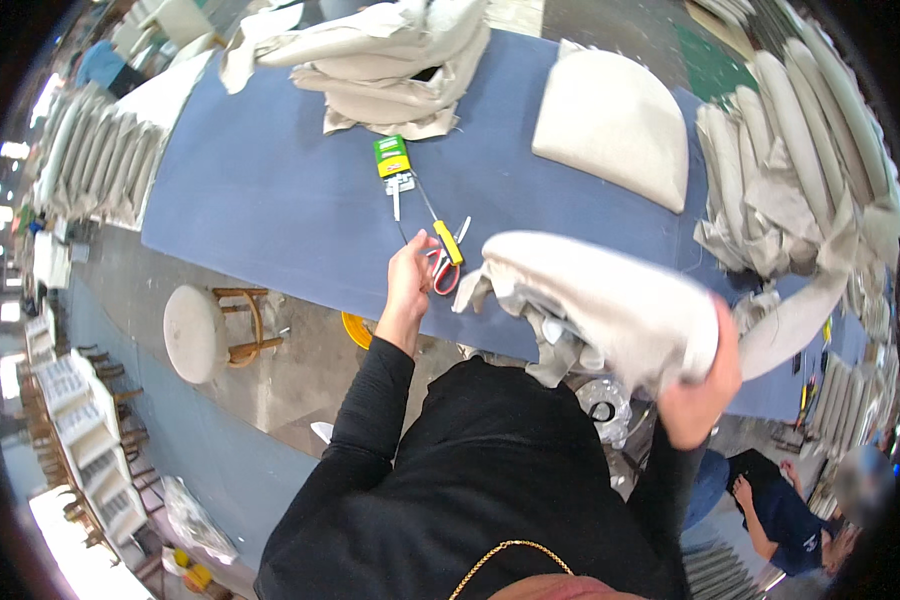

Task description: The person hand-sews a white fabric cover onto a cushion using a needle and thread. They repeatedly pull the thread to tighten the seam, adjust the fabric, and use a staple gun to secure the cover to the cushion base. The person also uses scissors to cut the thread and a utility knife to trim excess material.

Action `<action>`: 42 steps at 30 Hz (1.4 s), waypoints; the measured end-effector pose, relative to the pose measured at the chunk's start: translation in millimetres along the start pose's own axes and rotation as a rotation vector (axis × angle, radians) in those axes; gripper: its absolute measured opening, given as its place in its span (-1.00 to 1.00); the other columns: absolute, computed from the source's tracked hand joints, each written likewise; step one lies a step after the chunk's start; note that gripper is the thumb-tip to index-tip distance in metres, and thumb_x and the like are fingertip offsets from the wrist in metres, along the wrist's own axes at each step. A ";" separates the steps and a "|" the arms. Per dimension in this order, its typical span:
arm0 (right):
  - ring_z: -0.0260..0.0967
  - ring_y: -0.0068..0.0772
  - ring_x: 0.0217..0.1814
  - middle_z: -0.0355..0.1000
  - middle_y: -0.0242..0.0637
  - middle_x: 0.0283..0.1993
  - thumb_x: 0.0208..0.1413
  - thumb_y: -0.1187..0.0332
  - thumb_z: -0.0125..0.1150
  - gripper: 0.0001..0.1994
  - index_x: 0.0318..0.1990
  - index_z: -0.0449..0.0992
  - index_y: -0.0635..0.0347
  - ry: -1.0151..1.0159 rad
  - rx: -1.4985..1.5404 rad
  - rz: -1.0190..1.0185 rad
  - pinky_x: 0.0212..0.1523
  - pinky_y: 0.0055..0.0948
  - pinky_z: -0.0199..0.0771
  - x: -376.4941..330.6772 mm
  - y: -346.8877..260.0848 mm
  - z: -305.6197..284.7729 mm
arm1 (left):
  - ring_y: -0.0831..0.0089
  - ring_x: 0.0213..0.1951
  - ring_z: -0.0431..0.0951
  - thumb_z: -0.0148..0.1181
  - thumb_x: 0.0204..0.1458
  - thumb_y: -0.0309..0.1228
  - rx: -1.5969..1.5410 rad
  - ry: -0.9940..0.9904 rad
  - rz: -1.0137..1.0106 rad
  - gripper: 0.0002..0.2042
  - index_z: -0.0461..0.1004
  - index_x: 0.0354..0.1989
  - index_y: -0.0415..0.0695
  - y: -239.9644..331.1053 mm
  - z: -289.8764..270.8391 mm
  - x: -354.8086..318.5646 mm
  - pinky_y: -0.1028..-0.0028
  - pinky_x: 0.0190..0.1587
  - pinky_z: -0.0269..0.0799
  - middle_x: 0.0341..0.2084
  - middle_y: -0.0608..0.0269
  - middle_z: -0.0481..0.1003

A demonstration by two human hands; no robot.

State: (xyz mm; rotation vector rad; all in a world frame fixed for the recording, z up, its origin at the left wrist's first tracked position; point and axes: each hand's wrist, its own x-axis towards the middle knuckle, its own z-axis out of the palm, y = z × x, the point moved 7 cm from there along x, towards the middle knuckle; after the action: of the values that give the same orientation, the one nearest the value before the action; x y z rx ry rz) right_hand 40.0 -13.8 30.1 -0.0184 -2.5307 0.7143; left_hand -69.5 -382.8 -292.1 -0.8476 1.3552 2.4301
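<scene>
Cream fabric covers the padded seat [610, 300], which is held tilted at the tabletop's [270, 190] near edge, partly overhanging it, with ragged cloth hanging from its underside. The right hand [703, 388] grips its right end; the left hand [408, 280] has its fingers bent beside the red-handled scissors [446, 274], and I cannot tell whether it touches them. The seat is probably light enough for one hand, soft on the face, perhaps stiffer beneath, and unlikely to slip or break. Its rounded rim looks the surest hold, ideally at both ends; the loose flaps would likely give or drag. A similar cushion [612, 125] lies towards the tabletop's far right corner.
</scene>
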 end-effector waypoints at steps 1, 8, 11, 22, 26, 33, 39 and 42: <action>0.62 0.03 0.04 0.60 0.03 0.01 -0.13 0.33 0.55 -0.32 0.22 0.53 0.35 -0.059 -0.022 -0.040 0.08 -0.18 0.56 -10.2 -6.7 -4.2 | 0.65 -0.73 -0.06 0.13 0.41 -0.10 -0.079 0.009 -0.055 -0.69 0.52 -0.12 -0.12 -0.8 -6.6 12.4 0.45 -0.64 -0.16 -0.75 0.59 0.06; 0.60 -0.19 0.13 0.60 -0.05 0.10 -0.05 0.22 0.56 -0.22 0.34 0.46 0.40 -0.130 -0.047 0.275 0.23 -0.26 0.48 -40.2 0.7 -40.0 | 0.67 -0.52 0.23 0.03 0.49 -0.23 -0.206 -0.006 0.079 -0.70 0.55 0.02 -0.22 34.6 -3.8 64.5 0.58 -0.47 0.09 -0.56 0.53 0.32; 0.51 -0.11 0.26 0.48 0.02 0.25 -0.06 0.06 0.62 0.01 0.47 0.26 0.45 -0.113 0.097 0.275 0.29 -0.24 0.41 -47.6 16.4 -38.5 | 0.72 -0.46 0.30 0.23 0.38 -0.27 -0.114 -0.051 0.157 -0.79 0.58 0.03 -0.12 63.9 14.0 80.3 0.58 -0.43 0.15 -0.45 0.54 0.47; 0.28 0.17 0.38 0.28 0.16 0.31 -0.13 -0.08 0.48 0.02 0.40 0.26 0.48 -0.104 0.145 0.183 0.43 0.02 0.15 -49.8 17.8 -14.7 | 0.56 -0.20 0.43 0.48 0.12 0.05 -0.053 0.171 0.527 -0.42 0.46 0.19 0.00 260.0 54.0 187.7 0.47 -0.22 0.27 -0.01 0.33 0.59; 0.36 0.19 0.26 0.34 0.16 0.22 -0.19 -0.03 0.51 0.00 0.37 0.31 0.48 -0.144 0.129 0.109 0.36 0.02 0.24 -34.8 7.1 -8.0 | 0.54 -0.27 0.35 0.59 -0.01 0.06 -0.233 0.347 0.441 -0.25 0.40 0.27 -0.04 320.7 57.7 250.4 0.47 -0.19 0.26 -0.12 0.38 0.52; 0.37 0.13 0.29 0.36 0.11 0.25 -0.16 -0.09 0.52 0.00 0.37 0.33 0.44 -0.226 0.195 0.105 0.36 -0.03 0.27 -11.1 -15.3 14.1 | 0.26 0.05 0.52 0.44 0.21 -0.17 -0.529 0.344 0.547 -0.41 0.39 0.27 -0.27 361.8 53.4 304.3 0.21 0.19 0.43 0.14 0.10 0.51; 0.41 0.19 0.22 0.40 0.12 0.18 -0.35 0.14 0.57 -0.05 0.31 0.40 0.43 -0.244 0.100 0.097 0.32 0.03 0.33 10.5 -28.7 37.1 | 0.47 -0.13 0.61 0.31 0.28 -0.26 0.352 -0.249 0.472 -0.71 0.68 -0.03 -0.25 266.5 199.9 217.4 0.37 -0.04 0.46 -0.22 0.23 0.71; 0.42 0.18 0.21 0.41 0.12 0.17 -0.35 0.17 0.56 -0.06 0.31 0.41 0.42 -0.266 0.109 0.088 0.31 0.03 0.34 23.2 -34.0 43.3 | 0.50 -0.32 0.60 0.34 0.24 -0.22 0.742 -0.434 0.657 -0.73 0.75 -0.19 -0.22 272.8 235.0 158.6 0.40 -0.18 0.48 -0.40 0.29 0.71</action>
State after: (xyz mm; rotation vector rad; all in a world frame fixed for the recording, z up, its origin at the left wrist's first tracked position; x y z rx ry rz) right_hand 3.3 -60.7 26.0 0.0030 -2.7518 0.9436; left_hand -410.6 -347.0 -99.2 0.3344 2.3199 1.9760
